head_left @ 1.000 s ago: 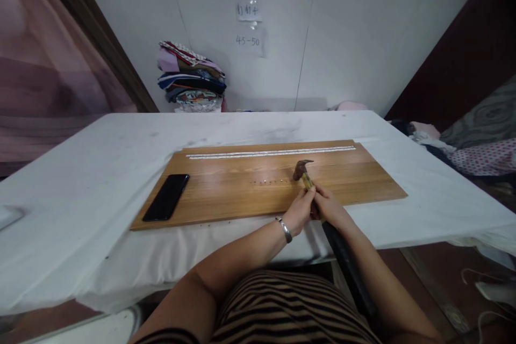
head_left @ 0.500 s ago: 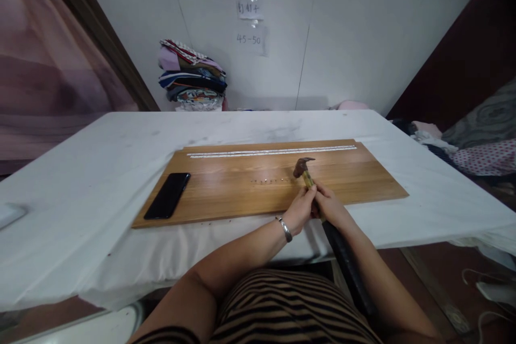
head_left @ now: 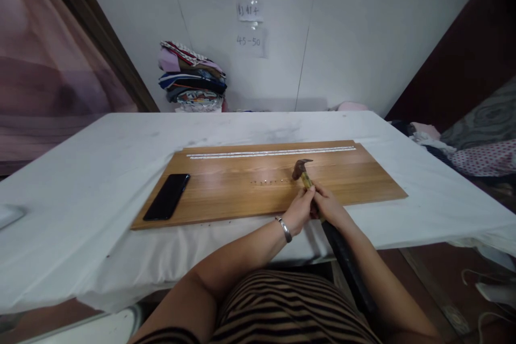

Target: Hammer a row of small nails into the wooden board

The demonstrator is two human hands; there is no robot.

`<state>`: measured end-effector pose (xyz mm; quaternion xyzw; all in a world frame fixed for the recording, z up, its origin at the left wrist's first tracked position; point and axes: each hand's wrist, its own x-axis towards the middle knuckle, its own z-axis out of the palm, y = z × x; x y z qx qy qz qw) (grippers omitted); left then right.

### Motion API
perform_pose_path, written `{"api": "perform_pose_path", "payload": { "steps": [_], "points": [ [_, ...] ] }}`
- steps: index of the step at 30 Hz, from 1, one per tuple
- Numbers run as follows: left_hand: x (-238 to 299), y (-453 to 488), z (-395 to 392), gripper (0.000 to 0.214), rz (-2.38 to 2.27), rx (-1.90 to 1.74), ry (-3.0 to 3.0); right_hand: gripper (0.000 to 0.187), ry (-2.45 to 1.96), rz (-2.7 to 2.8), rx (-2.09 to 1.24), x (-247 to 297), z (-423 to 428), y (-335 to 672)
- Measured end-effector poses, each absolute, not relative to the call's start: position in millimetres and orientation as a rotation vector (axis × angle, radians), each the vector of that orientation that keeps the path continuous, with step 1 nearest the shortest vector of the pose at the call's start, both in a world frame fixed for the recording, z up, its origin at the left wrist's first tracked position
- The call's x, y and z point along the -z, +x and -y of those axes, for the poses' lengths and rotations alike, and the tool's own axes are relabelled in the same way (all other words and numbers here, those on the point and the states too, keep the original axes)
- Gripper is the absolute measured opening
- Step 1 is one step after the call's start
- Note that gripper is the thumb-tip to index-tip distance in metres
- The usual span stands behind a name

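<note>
A claw hammer (head_left: 299,169) with a rusty head, yellowish neck and long black grip slants over the near edge of a brown wooden board (head_left: 226,204). My right hand (head_left: 332,209) wraps round the handle below the neck. Against the same part of the hammer, my left hand (head_left: 298,210) is closed, its thumb on the neck; its other fingertips are partly hidden. Just left of the hammer head, several small nails (head_left: 265,181) form a row on the board. The black grip runs back under my right forearm.
A black phone (head_left: 167,196) lies on the board's left end. Two white strips (head_left: 270,153) run along its far side. The board rests on a white-covered table (head_left: 88,172). Folded clothes (head_left: 193,75) are stacked by the wall, below paper notes (head_left: 250,42).
The hammer head has shifted very slightly left and toward me. Both hands keep the same hold, and the board, nails and phone stay in place.
</note>
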<state>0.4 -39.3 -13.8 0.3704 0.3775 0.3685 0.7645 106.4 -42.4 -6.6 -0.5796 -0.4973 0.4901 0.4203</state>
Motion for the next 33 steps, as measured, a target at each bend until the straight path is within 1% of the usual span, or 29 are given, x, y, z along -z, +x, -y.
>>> {"api": "perform_pose_path", "payload": {
  "steps": [7,16,24,29,33],
  "points": [
    [11.8,0.4,38.8,0.046,-0.826,-0.806,0.809,0.04,-1.429,1.253,-1.182,5.1,42.2,107.3],
    [10.5,0.6,40.1,0.047,-0.819,-0.802,0.768,0.038,-1.453,1.246,-1.237,0.9,44.1,106.9],
    [12.0,1.2,39.9,0.045,-0.838,-0.789,0.773,0.042,-1.444,1.222,-1.269,3.1,43.5,105.7],
    [10.5,1.3,40.2,0.046,-0.825,-0.808,0.802,0.038,-1.46,1.211,-1.216,-1.8,45.1,105.1],
    [9.7,0.8,40.8,0.045,-0.836,-0.8,0.78,0.035,-1.462,1.204,-1.256,-2.7,46.0,104.7]
  ]
}}
